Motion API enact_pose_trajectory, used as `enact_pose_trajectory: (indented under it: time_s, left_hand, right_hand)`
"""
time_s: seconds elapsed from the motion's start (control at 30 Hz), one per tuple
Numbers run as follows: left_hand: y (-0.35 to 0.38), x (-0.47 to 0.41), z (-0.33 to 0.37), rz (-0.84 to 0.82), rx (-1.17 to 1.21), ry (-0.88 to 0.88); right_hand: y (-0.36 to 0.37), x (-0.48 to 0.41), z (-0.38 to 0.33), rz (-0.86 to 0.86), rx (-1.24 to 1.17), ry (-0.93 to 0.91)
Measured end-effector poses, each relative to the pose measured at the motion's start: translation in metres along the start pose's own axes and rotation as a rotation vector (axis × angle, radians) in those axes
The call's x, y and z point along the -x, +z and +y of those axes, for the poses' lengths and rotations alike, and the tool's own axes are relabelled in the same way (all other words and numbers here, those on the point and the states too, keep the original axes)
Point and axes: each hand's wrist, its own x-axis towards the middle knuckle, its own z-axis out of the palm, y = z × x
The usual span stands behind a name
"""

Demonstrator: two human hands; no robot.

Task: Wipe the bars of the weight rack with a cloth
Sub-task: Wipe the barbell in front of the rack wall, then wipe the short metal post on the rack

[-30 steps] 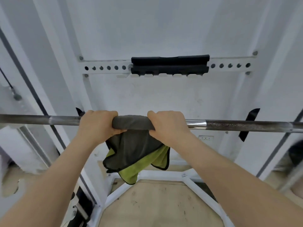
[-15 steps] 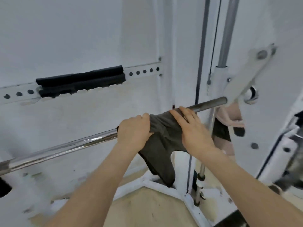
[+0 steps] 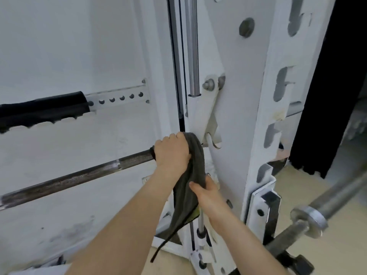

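Head view: left hand (image 3: 171, 153) curls its fingers round the cloth (image 3: 196, 161) on the bar (image 3: 79, 176), at the end beside the hook (image 3: 205, 124). Right hand (image 3: 208, 195) pinches the hanging part. A push rightward could jam cloth or knuckles against the hook, I think.

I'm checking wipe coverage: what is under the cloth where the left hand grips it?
The bar runs from the left into the cloth and vanishes under the left hand. Its end stretch by the white hook bracket is covered. The right hand holds the hanging part.
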Motion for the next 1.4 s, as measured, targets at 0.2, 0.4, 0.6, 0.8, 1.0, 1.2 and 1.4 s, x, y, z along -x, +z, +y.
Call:
enact_pose_trajectory:
  time_s: [0.2, 0.4, 0.6, 0.8, 1.0, 1.2, 1.4]
  left_hand:
    - [-0.001, -0.002, 0.0, 0.035, 0.006, 0.032]
    - [-0.031, 0.038, -0.012, 0.101, 0.514, -0.087]
    - [-0.08, 0.123, -0.029, -0.104, 0.888, -0.147]
    - [-0.125, 0.199, -0.006, -0.531, 1.609, -0.013]
    - [-0.124, 0.227, 0.016, -0.775, 1.644, 0.321]
    - [-0.12, 0.221, 0.071, -0.357, 1.54, 0.055]
    - [-0.143, 0.205, 0.114, -0.86, 1.69, 0.424]
  right_hand:
    - [-0.018, 0.0, -0.002, -0.039, -0.272, 0.191]
    - [-0.04, 0.027, -0.017, -0.068, -0.397, 0.17]
    - [-0.063, 0.07, -0.039, -0.082, -0.453, 0.011]
    - [-0.073, 0.135, -0.054, -0.202, -0.311, -0.116]
    - [-0.111, 0.189, -0.07, -0.107, 0.125, -0.199]
    - [-0.159, 0.209, -0.102, -0.261, 0.097, -0.197]
    - [-0.211, 0.188, -0.123, -0.361, 0.125, -0.176]
